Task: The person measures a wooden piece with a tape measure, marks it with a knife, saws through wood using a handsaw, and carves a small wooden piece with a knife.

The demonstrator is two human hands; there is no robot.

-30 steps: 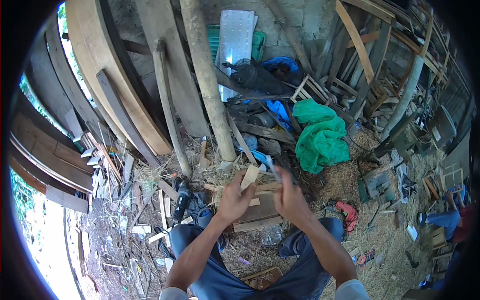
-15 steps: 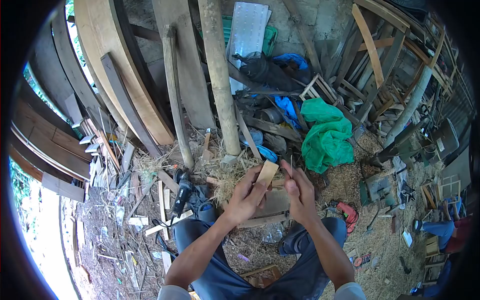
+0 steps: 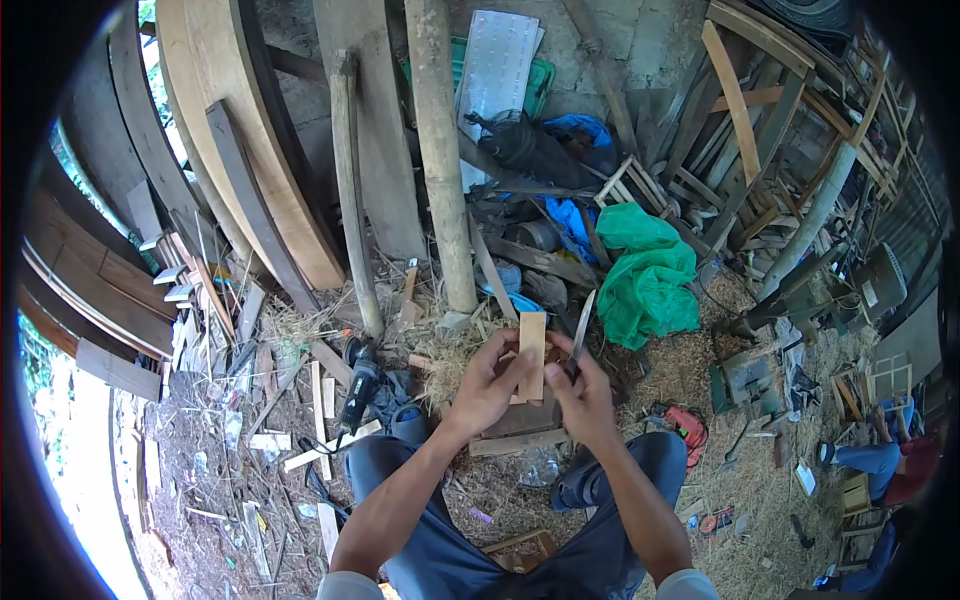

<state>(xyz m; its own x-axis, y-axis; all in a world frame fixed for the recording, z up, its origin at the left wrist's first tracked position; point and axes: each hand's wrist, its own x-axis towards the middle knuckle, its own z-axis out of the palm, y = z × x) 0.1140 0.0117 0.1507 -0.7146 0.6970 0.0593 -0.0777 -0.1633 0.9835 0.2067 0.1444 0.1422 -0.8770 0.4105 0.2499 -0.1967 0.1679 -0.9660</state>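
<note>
My left hand (image 3: pixel 487 388) is closed around a small flat strip of pale wood (image 3: pixel 533 345), which stands nearly upright in front of me. In my right hand (image 3: pixel 586 400) is a knife (image 3: pixel 583 325), its blade pointing up and away beside the strip. Blade and wood look apart, with a narrow gap between them. Part of the knife's handle is hidden by my fingers. Both hands are above a wooden block (image 3: pixel 515 442) between my knees.
An angle grinder (image 3: pixel 360 390) lies left of my knees, and a red power tool (image 3: pixel 690 428) lies to the right. Ahead are a green plastic sheet (image 3: pixel 648 280) and a wooden post (image 3: pixel 442 180). Shavings and scraps cover the ground. Another person's leg (image 3: pixel 868 458) shows at far right.
The wood strip has turned from a slant to nearly upright. The knife now points up with its blade in plain view, and my right hand has shifted slightly down and left.
</note>
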